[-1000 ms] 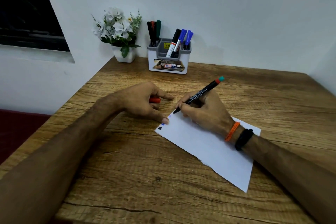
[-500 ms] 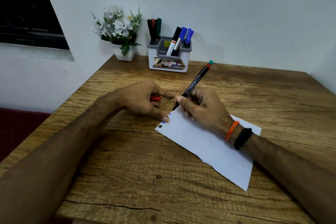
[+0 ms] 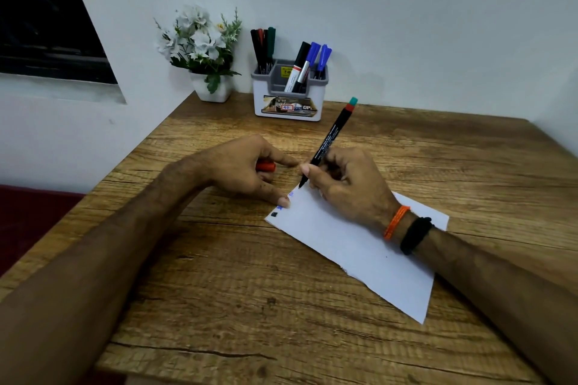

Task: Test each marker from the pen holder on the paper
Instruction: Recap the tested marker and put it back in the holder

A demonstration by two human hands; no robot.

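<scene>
The right hand pinches a black marker in its fingers, tip at the far corner of the paper, mid-tabletop. The left hand curls round a red cap, thumb pressing the paper's edge. The pen holder stands at the far edge; bare wood lies toward the near edge.

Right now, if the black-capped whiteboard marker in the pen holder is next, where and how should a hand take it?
Probably pinch the black-capped whiteboard marker by its black cap, coming from above. It leans up-right out of the pen holder, cap topmost; its lower end is hidden inside. Blue markers crowd its right side, so its left side looks freer.
</scene>
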